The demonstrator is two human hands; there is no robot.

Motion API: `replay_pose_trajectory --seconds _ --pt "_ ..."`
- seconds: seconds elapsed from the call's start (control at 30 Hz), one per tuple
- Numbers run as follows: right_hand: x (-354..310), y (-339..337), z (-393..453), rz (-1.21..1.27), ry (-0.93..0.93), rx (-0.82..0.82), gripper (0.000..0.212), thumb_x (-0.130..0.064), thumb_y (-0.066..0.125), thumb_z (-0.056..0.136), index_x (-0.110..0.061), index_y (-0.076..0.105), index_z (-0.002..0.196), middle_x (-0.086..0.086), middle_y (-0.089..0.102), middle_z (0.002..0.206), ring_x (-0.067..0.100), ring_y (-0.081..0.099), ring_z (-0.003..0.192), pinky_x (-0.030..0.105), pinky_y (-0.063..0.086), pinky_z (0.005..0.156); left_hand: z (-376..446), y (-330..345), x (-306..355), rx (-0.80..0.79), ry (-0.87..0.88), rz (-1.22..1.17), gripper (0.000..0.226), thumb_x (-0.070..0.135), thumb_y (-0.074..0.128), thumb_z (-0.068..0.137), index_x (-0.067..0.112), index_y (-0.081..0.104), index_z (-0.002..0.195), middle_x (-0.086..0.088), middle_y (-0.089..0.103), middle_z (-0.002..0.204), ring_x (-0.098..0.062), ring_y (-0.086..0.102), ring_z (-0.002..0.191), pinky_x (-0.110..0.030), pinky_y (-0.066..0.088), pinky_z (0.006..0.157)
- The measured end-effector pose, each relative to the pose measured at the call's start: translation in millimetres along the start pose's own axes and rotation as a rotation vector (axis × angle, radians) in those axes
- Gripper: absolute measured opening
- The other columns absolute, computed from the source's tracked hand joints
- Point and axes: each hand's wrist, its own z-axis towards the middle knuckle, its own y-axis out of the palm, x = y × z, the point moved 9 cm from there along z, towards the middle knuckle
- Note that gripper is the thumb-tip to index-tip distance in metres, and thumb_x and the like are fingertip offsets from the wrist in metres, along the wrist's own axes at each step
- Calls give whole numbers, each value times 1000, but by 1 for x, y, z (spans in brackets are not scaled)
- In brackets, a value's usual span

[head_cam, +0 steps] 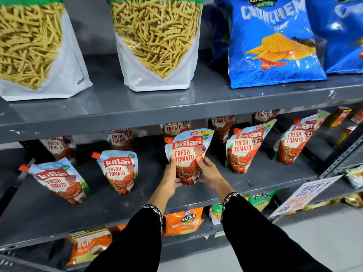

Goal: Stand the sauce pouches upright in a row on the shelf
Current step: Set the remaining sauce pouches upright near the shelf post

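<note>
Pouch (186, 156) mid-row on shelf (137, 195) | I clasp its base with left hand (172, 179) and right hand (209, 173), fingers closed, steadying it upright | base contact probably made, partly hidden

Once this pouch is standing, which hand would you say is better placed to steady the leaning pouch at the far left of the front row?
Probably the left hand: it grips the held pouch on the side nearer that leaning pouch.
</note>
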Motion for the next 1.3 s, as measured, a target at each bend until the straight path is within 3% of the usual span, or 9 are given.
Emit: replay_pose_trajectory --seconds 0.4,0.6,0.73,0.83,1.0,1.1,1.13,1.2,1.3 --pt "7 -9 10 -2 27 20 54 -38 55 90 -16 41 138 8 53 140 31 53 124 46 45 95 1 -5 -1 27 -1 56 72 62 33 88 15 33 143 -13 40 150 -33 40 136 -48 30 112" --pt "17 -11 2 86 -43 242 81 -43 62 83 -8 26 147 9 44 146 26 46 132 38 40 109 -15 -36 -9 143 -3 60 81 64 39 86 13 27 147 -6 30 155 -25 31 141 -38 31 114" --pt "30 6 -14 -24 -74 411 58 -38 61 85 1 44 125 19 58 129 35 55 119 40 42 99 -26 -69 -9 170 4 60 81 65 39 85 14 30 147 -4 31 154 -23 34 140 -36 33 112" --pt "35 29 -30 -37 -139 505 58 -26 61 86 -3 40 135 19 57 131 34 54 122 38 41 101 -34 -107 -6 195 2 58 79 65 41 84 16 30 146 -3 30 155 -23 34 139 -34 36 107" --pt "59 87 -42 -105 -46 601 70 -28 56 90 5 25 143 27 42 144 39 42 133 44 35 110 -41 -180 -4 140 -4 164 54 54 36 93 13 56 122 -4 53 125 -20 49 113 -33 40 92" --pt "65 136 -45 -138 8 461 68 -34 49 94 2 24 146 21 34 151 36 33 139 43 29 113 -41 -223 6 219 29 214 50 58 39 89 15 59 73 -4 58 94 -16 53 77 -26 41 64" --pt "65 158 -44 -121 8 382 67 -35 48 94 -2 23 147 18 32 153 34 31 141 42 27 114 -41 -238 10 249 27 220 52 60 40 88 14 57 72 -6 57 92 -16 53 72 -26 42 63" --pt "65 190 -41 -52 -4 238 63 -33 48 95 -7 25 148 12 32 154 31 33 140 42 30 113 -37 -252 17 249 17 204 63 62 39 87 6 62 103 -15 59 110 -26 59 91 -33 47 77" --pt "60 219 -41 57 -16 105 37 -26 47 96 -10 47 129 12 52 140 28 55 120 38 49 93 -35 -253 31 185 32 118 72 61 35 89 11 38 142 -10 41 149 -29 43 132 -38 39 102"
